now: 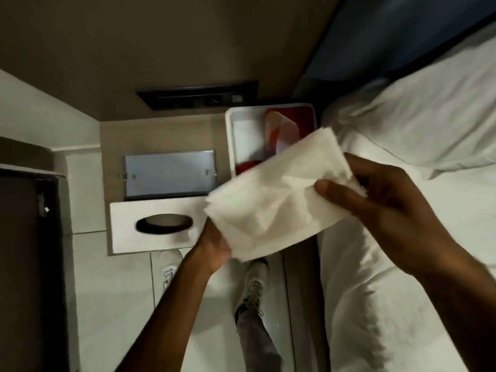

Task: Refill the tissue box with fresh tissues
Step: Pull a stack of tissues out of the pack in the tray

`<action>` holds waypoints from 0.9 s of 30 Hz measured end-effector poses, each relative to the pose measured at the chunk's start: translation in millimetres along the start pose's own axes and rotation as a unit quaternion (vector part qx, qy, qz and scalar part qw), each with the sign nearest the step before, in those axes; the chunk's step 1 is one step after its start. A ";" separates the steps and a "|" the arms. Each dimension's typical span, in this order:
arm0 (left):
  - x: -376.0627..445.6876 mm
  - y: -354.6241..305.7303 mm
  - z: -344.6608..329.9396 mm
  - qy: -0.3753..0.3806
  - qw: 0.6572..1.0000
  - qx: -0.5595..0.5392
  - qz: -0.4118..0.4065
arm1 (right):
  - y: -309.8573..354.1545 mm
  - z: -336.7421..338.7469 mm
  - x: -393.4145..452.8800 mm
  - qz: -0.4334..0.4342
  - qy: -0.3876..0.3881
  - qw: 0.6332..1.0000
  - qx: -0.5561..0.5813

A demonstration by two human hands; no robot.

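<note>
A thick stack of white tissues is held in the air over the right end of the nightstand. My left hand grips its lower left corner from beneath. My right hand pinches its right end, thumb on top. The white tissue box cover with an oval slot lies at the nightstand's front edge, just left of the stack. Behind it sits the box's clear rectangular base. A white tray at the back right holds a red and white tissue wrapper.
The wooden nightstand stands against a brown wall with a dark switch panel. A bed with white linen and a pillow fills the right side. A dark door is at left. My shoes stand on the tiled floor.
</note>
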State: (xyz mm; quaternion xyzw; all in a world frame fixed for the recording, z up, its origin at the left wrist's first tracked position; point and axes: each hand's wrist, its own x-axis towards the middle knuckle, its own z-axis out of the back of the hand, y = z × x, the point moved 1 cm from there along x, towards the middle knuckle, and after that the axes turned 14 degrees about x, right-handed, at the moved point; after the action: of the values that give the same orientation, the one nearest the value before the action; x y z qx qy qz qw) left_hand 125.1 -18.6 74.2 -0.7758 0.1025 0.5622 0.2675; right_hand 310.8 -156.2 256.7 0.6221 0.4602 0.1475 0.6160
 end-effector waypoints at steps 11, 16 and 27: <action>-36.7 -87.5 151.6 0.240 0.955 -0.159 -0.074 | -123.2 -116.4 83.7 -0.159 -0.094 0.972 0.148; -0.9 -117.1 192.7 -0.055 0.983 0.098 -0.142 | -166.3 -155.6 135.2 -0.164 -0.107 0.977 0.087; 96.8 -141.8 230.7 -0.230 0.878 0.382 -0.174 | -236.1 -188.8 209.0 -0.177 -0.253 0.924 -0.224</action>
State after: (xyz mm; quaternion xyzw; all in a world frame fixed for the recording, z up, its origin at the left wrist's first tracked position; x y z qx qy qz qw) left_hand 35.3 235.9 -24.9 -0.4675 0.1083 0.5861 0.6528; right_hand 188.2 77.4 0.8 0.3930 0.3467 -0.0265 0.8513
